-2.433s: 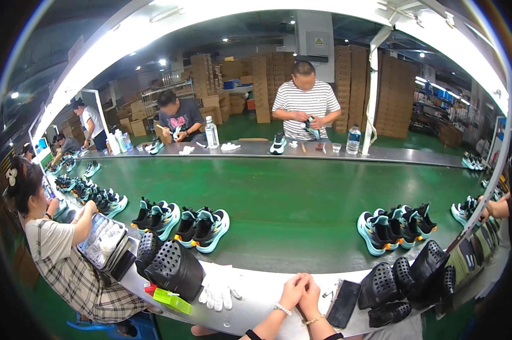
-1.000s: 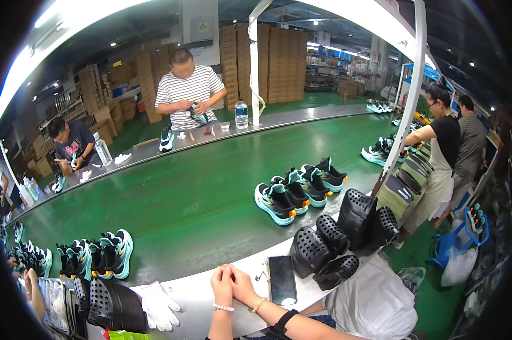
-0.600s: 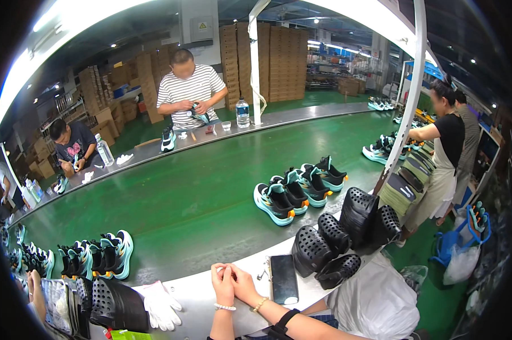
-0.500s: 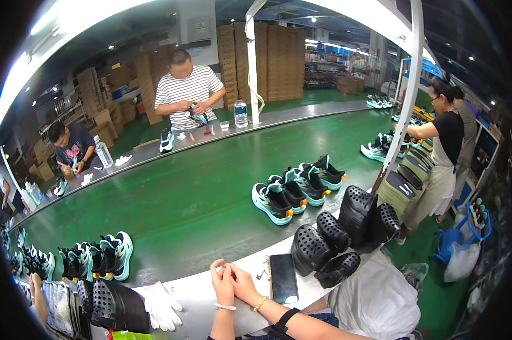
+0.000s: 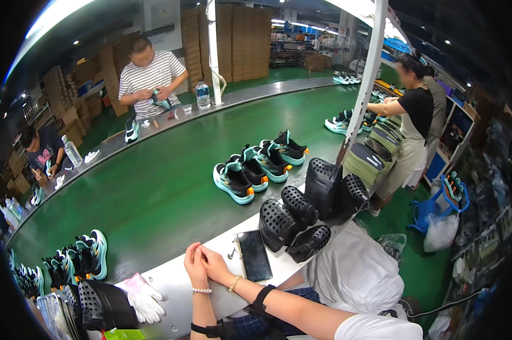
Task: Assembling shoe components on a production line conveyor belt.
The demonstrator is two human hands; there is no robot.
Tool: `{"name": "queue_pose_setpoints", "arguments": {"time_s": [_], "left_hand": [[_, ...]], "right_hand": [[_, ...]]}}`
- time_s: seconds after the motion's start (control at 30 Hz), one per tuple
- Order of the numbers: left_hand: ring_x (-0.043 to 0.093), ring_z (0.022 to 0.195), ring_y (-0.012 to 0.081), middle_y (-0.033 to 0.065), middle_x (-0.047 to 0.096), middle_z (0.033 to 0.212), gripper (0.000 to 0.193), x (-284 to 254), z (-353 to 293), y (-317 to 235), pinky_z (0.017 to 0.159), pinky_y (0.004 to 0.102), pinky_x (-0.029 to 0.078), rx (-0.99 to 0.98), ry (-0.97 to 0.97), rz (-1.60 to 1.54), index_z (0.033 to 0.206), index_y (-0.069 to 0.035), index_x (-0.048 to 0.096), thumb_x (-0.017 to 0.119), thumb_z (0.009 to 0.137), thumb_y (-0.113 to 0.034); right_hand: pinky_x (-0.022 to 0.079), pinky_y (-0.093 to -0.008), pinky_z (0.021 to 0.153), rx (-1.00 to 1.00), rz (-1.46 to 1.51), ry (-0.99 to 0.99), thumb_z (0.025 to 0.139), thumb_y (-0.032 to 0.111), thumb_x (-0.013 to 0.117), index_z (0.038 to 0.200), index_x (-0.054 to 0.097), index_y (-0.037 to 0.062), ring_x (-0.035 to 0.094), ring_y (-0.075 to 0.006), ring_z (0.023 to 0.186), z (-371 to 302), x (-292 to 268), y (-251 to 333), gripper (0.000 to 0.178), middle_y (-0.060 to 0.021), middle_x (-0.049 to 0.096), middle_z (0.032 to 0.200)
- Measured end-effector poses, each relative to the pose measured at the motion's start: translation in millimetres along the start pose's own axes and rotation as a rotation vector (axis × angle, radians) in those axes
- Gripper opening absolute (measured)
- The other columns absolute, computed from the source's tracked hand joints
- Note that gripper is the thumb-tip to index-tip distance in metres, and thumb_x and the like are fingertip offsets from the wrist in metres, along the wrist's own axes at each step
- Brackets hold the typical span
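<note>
- Metal bench [image 5: 174, 283] here, beneath the right hand [image 5: 215, 265]!
- Phone [image 5: 254, 256] just right of it
- Black clogs [image 5: 277, 225] farther right
- Gloves [image 5: 144, 300] off left
- Green belt [image 5: 171, 192] beyond, carrying sneakers [image 5: 233, 180]

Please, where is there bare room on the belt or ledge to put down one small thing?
Widest: the green belt between the four middle shoes and the lower-left shoes. Smaller: the metal ledge between the white gloves and the left hand. Crowded: right of the right hand, where the phone and black clogs sit close together.
</note>
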State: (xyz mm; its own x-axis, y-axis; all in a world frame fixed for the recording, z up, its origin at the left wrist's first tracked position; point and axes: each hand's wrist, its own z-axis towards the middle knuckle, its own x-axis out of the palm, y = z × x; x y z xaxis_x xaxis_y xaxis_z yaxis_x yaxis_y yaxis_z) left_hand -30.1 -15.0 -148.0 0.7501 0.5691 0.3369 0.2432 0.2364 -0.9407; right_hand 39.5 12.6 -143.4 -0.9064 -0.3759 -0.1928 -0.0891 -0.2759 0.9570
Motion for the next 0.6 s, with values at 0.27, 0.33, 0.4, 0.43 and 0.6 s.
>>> {"name": "queue_pose_setpoints", "arguments": {"time_s": [0.27,0.33,0.4,0.43,0.6], "left_hand": [[0.056,0.084,0.0101,0.0052,0.062,0.094,0.019,-6,0,1,0.073,0.0242,0.048,-0.010,-0.002,0.039,0.110,0.003,0.059,0.049,0.095,-0.005],[0.056,0.084,0.0104,0.0048,0.061,0.093,0.020,-8,0,1,0.074,0.0245,0.047,-0.001,0.015,0.036,0.110,0.003,0.059,0.048,0.095,-0.005],[0.055,0.083,0.0104,0.0046,0.061,0.093,0.020,-7,-1,-3,0.073,0.0246,0.047,0.002,0.027,0.046,0.111,0.003,0.058,0.047,0.096,-0.005],[0.054,0.081,0.0102,0.0044,0.060,0.093,0.021,-3,-3,-6,0.072,0.0241,0.047,-0.009,0.013,0.042,0.112,0.003,0.058,0.047,0.096,-0.005],[0.054,0.080,0.0094,0.0039,0.060,0.091,0.021,0,-3,-9,0.070,0.0229,0.046,-0.005,-0.007,0.025,0.113,0.002,0.058,0.048,0.096,-0.005]], "right_hand": [[0.049,-0.0447,0.067,0.002,-0.024,0.004,0.093,0.022,0.050,0.106,0.056,0.0075,0.062,-0.0407,0.082,-2,3,-3,0.020,-0.0204,0.065,0.088],[0.049,-0.0442,0.067,0.022,-0.022,0.010,0.093,0.023,0.051,0.110,0.057,0.0082,0.063,-0.0400,0.082,-4,6,-4,0.023,-0.0204,0.066,0.089],[0.050,-0.0438,0.068,0.030,-0.039,0.028,0.093,0.023,0.051,0.114,0.057,0.0088,0.063,-0.0394,0.083,-2,5,-7,0.026,-0.0204,0.066,0.090],[0.050,-0.0436,0.067,0.019,-0.035,0.018,0.093,0.022,0.051,0.114,0.057,0.0087,0.063,-0.0394,0.083,-2,5,-8,0.025,-0.0204,0.066,0.090],[0.050,-0.0430,0.066,0.005,-0.030,0.008,0.092,0.020,0.052,0.110,0.057,0.0081,0.063,-0.0393,0.082,-2,6,-3,0.022,-0.0198,0.066,0.089]]}}
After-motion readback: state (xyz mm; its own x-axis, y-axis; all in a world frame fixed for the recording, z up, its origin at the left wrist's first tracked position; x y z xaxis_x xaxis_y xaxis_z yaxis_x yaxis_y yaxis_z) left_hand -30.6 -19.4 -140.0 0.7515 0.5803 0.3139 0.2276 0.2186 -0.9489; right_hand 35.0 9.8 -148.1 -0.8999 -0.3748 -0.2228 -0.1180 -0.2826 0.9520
